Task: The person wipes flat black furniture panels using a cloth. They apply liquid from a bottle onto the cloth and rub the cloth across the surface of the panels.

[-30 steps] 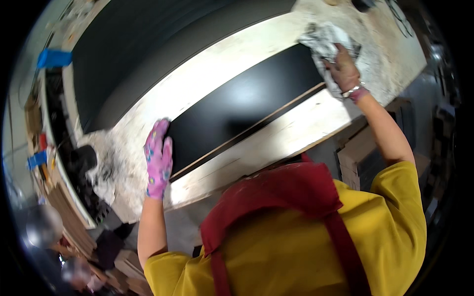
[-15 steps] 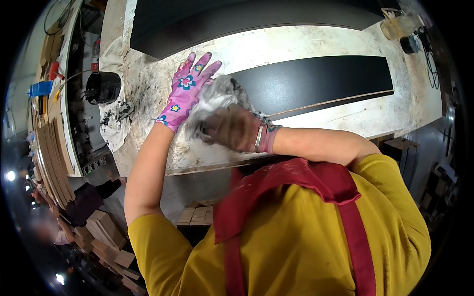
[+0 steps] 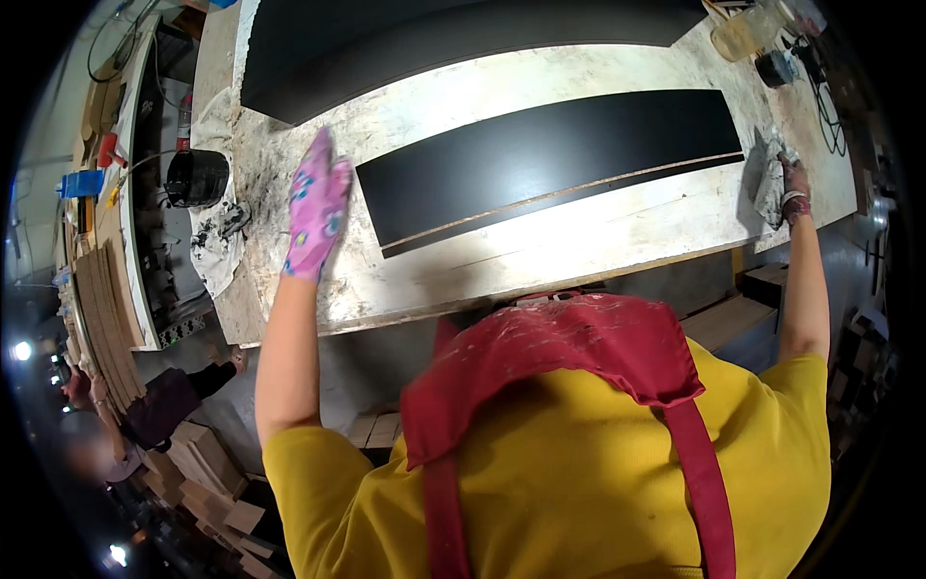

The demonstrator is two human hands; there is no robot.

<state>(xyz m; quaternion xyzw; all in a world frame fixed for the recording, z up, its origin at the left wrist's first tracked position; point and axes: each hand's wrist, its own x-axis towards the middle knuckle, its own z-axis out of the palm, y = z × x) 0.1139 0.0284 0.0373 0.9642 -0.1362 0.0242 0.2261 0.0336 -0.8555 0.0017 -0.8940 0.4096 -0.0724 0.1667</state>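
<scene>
A long black panel (image 3: pixel 550 159) lies flat on a stained white workbench (image 3: pixel 540 261). My left hand (image 3: pixel 316 207), in a pink patterned glove, rests flat with fingers spread on the bench just left of the panel's near end. My right hand (image 3: pixel 793 183) is stretched far to the right and grips a crumpled grey rag (image 3: pixel 770 179) pressed on the bench past the panel's right end. My yellow shirt and red apron fill the lower part of the view.
A larger black board (image 3: pixel 434 43) lies along the bench's far side. A black round pot (image 3: pixel 196 178) and a dirty cloth (image 3: pixel 220 246) sit at the left end. A jar (image 3: pixel 738 37) and small items stand at the far right. Another person (image 3: pixel 145 410) crouches lower left among stacked wooden boards.
My right hand with the rag has swept from beside my left hand across to the panel's right end. My left hand has stayed near the panel's left end.
</scene>
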